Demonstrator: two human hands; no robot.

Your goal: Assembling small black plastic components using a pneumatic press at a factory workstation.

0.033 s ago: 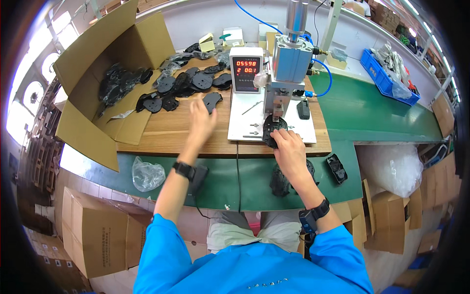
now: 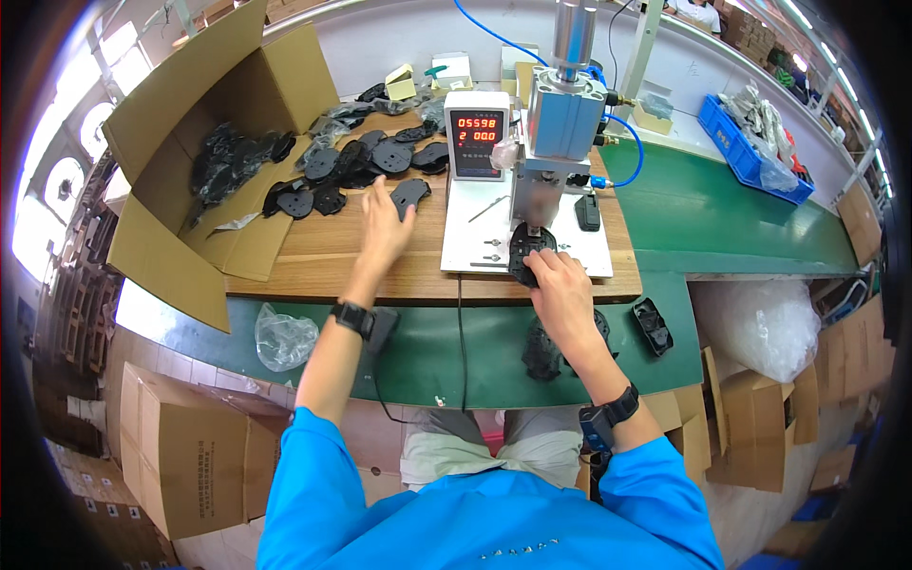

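My right hand (image 2: 562,287) grips the near edge of a black plastic housing part (image 2: 525,253), its thumb and fingers closed on it. That part rests on the white base plate (image 2: 470,218) directly beneath the press tool (image 2: 540,201), which is blurred. Over the wooden board, my left hand (image 2: 386,228) has its fingers and thumb apart. A loose dark flat plastic part (image 2: 411,194) lies right beside that hand's fingertips, and whether they touch it is hard to see. Behind it spreads a pile of similar black parts (image 2: 366,157), some in clear bags.
A large open carton (image 2: 152,228) with bagged black parts stands left. The press cylinder (image 2: 568,114) and a red-digit control box (image 2: 478,138) rise behind the base plate. A black tray-like part (image 2: 653,327) and a crumpled clear bag (image 2: 285,339) lie on the green bench.
My left hand has shifted slightly left and away from me, and the loose part beside it has turned a little. The press tool has blurred with motion. My right hand stays in place.
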